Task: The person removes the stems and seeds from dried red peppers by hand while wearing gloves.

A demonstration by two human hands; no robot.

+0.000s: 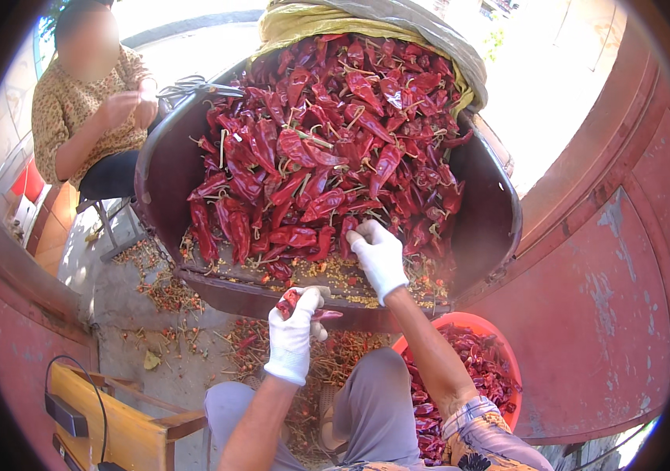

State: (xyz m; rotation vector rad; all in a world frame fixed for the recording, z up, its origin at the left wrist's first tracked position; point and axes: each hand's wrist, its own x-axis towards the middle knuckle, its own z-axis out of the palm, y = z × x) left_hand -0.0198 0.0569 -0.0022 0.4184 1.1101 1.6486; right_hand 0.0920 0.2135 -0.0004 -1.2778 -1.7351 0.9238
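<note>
A heap of dried red chili peppers [327,149] fills a large dark round basin [492,220] tilted toward me. My right hand [378,255], in a white glove, reaches into the lower edge of the heap and touches a pepper there. My left hand [294,334], also in a white glove, is closed around a red pepper [292,301] just below the basin's front rim. Loose seeds and stems lie on the basin's bottom [335,275].
A red plastic bowl [500,334] of peppers sits by my right knee. A yellow-and-grey sack [366,20] lies behind the heap. A seated person [91,110] is at upper left. A wooden stool [115,424] is at lower left. Red metal panels [609,259] stand on the right.
</note>
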